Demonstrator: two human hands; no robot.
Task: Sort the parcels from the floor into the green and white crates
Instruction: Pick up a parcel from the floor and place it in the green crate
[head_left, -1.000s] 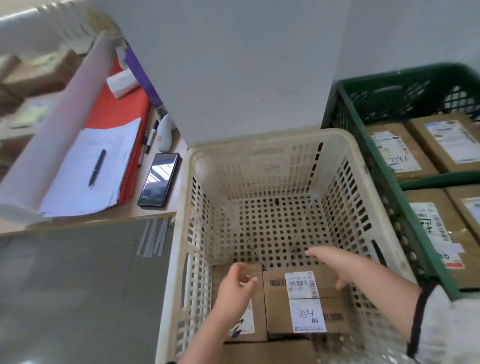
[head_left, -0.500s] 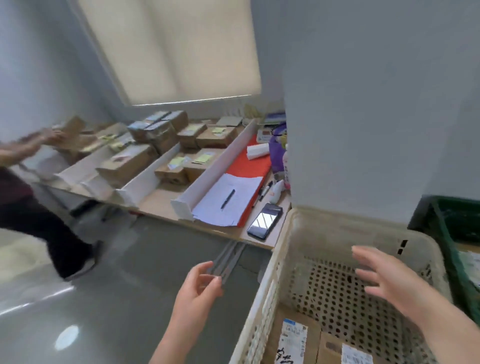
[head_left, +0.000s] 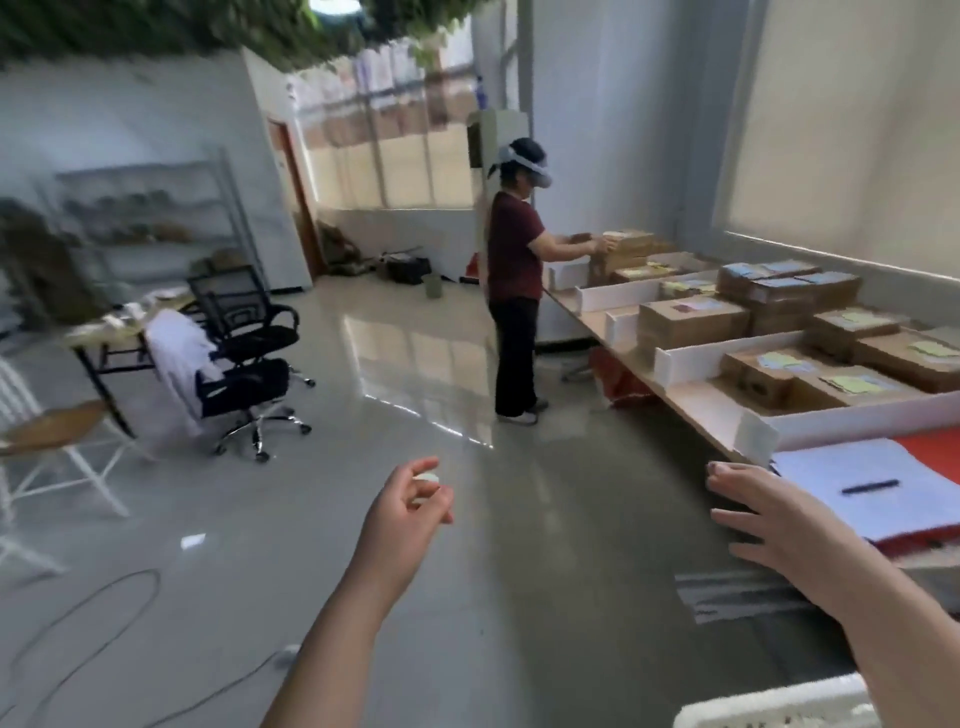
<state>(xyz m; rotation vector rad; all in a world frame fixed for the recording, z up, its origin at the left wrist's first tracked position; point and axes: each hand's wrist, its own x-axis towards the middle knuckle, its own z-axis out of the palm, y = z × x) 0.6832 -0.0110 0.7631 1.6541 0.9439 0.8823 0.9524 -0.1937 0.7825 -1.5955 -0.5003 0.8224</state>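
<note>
Since the earlier frame the view had swung up and left, away from the crate interior toward the room, and both hands had lifted clear of the parcels they were touching. Raised over the bare grey floor (head_left: 545, 597), the left hand (head_left: 402, 512) was loosely curled, fingertips near the thumb, grasping nothing that could be made out. Off to its right the right hand (head_left: 774, 525) was spread flat and empty, fingers pointing left, in front of a stack of white papers (head_left: 878, 483) with a pen (head_left: 870, 487) lying on it. Only a corner of the white crate (head_left: 769, 709) showed, at the bottom edge below the right forearm; the green crate was out of view. Beyond the papers, brown boxes (head_left: 691, 322) sat on a long table (head_left: 711, 410) between white dividers, and another person (head_left: 514, 291) stood at its far end. A black office chair (head_left: 244, 353) stood well to the left.
</note>
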